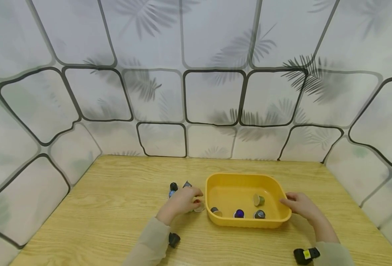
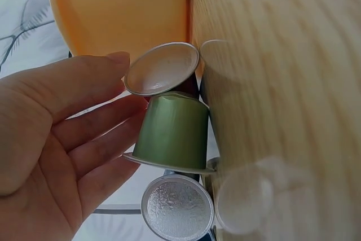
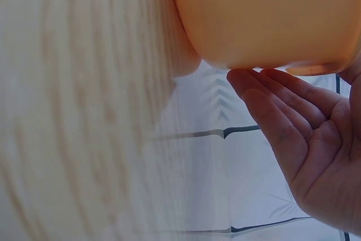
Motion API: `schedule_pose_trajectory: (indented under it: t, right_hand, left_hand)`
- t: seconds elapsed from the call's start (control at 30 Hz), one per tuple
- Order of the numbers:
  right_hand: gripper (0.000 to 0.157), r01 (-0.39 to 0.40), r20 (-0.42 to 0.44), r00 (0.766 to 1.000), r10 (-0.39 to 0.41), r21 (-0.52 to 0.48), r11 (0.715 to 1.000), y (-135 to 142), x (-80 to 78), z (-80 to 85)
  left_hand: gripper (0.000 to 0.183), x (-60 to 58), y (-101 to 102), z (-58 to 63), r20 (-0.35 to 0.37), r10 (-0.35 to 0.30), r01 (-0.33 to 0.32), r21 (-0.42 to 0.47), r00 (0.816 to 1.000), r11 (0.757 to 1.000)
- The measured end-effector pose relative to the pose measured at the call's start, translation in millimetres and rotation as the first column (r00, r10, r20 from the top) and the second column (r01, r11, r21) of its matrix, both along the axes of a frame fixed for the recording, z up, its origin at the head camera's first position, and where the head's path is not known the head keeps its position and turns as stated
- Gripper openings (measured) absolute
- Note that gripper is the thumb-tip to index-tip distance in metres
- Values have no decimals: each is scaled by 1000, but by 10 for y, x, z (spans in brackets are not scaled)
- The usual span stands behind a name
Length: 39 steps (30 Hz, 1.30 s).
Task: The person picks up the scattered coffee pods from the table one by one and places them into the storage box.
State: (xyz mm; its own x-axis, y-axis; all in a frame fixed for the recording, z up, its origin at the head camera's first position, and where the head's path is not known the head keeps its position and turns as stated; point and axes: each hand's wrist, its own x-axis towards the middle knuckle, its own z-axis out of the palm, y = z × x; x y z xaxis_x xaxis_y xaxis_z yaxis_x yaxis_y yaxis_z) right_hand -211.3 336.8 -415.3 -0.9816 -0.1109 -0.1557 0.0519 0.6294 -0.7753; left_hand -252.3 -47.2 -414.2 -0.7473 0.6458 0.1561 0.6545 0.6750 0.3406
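Note:
A yellow plastic basin (image 1: pixel 239 222) stands on the table with several coffee capsules in it, among them a green capsule (image 1: pixel 258 200) and a dark blue capsule (image 1: pixel 238 213). My right hand (image 1: pixel 300 207) grips the basin's right rim, thumb over the edge and fingers against the outer wall. Left of the basin, my left hand (image 1: pixel 181 202) has thumb and fingers at a coffee capsule with a pale lid (image 2: pixel 162 69); their contact behind it is partly hidden. Touching that capsule is another green capsule (image 2: pixel 174 131), and beside it lies a silver-lidded capsule (image 2: pixel 177 207).
Beyond my left hand lie a black capsule (image 1: pixel 174 186) and a blue capsule (image 1: pixel 171 193). A black object (image 1: pixel 174 239) shows by the left sleeve; a black device with a yellow label (image 1: pixel 304 255) is by the right sleeve. Patterned curtains (image 1: pixel 212 96) border the wooden table (image 1: pixel 116 207).

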Motion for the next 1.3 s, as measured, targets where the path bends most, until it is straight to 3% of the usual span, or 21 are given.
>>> schedule_pose_trajectory:
  t: [0.4, 0.93, 1.3]
  right_hand:
    - [46, -3, -2, 1000, 3, -9, 1000, 0, 8, -1]
    - [46, -15, 3, 1000, 15, 0, 1000, 4, -3, 17]
    - [44, -3, -2, 1000, 3, 6, 1000, -7, 0, 14]
  left_hand:
    - [19, -7, 18, -10, 13, -1, 1, -32, 1000, 999]
    - [26, -7, 23, -4, 99, -5, 8, -35, 995, 999]
    - [26, -7, 80, 8, 74, -1, 11, -134, 997, 991]
